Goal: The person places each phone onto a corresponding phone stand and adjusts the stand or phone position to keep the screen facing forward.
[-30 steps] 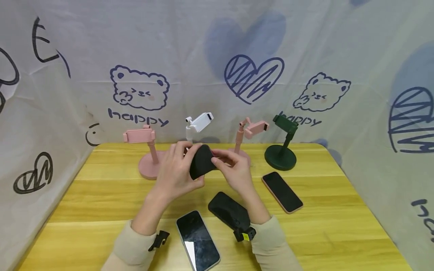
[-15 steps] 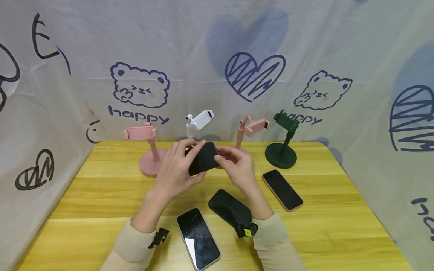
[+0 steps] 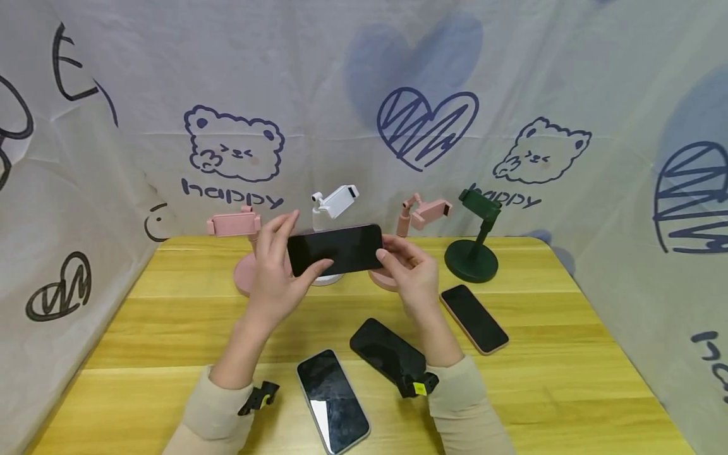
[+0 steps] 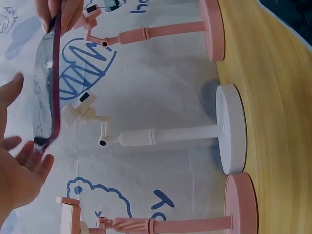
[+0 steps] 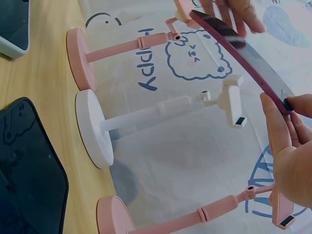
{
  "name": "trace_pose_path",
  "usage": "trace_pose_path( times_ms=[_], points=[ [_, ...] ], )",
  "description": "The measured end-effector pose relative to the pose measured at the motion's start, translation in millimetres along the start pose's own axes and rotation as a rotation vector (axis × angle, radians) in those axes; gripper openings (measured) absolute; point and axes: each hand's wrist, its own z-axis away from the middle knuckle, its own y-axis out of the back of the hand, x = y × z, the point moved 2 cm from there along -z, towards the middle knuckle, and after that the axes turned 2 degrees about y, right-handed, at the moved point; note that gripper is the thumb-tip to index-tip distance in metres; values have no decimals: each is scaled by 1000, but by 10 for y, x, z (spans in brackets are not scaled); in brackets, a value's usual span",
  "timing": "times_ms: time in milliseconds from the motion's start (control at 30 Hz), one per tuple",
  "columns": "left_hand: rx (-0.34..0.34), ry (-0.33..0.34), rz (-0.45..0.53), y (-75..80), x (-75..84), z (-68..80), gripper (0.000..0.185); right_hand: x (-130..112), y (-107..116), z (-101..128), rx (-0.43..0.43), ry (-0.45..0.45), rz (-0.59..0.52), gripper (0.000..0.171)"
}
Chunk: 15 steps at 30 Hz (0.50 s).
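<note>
A black-screened phone [image 3: 341, 249] with a dark red edge is held sideways above the table, its screen towards the head camera. My right hand [image 3: 418, 278] pinches its right end between thumb and fingers. At the other end is my left hand [image 3: 275, 278], its thumb over the screen in the head view. The left wrist view shows these left fingers [image 4: 36, 163] loosely spread by the phone's end, with the thumb apart; contact is hard to tell. Behind the phone stands a white phone stand [image 3: 338, 203], partly hidden.
A pink phone stand [image 3: 234, 224] is at left, another pink stand [image 3: 431, 215] right of centre, and a green stand [image 3: 472, 262] farther right. On the wooden table lie a silver-edged phone [image 3: 335, 392], a black phone [image 3: 383, 351] and a pink-edged phone [image 3: 474, 319].
The held phone has turned from a steep angle to sideways, with its whole screen now facing the head camera. The left fingers have loosened and spread; the right hand has shifted slightly right.
</note>
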Motion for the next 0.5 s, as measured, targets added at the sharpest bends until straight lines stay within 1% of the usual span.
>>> trace_pose_path(
  times_ms=[100,200,300,367,433,500],
  points=[
    [25,99,146,19,-13,2,87,-7,18,-11,44,13,-26,31],
    [15,225,305,36,-17,1,80,-15,23,-18,71,10,-92,31],
    [-46,360,449,37,-20,1,68,-23,18,-20,84,14,-158,28],
    [-94,440,520,34,-24,2,59,-27,13,-17,84,20,-194,25],
    [-135,499,559,33,-20,3,51,-30,5,-14,75,25,-230,25],
    [-159,541,574,35,-14,6,44,-31,-3,-10,66,32,-263,26]
  ],
)
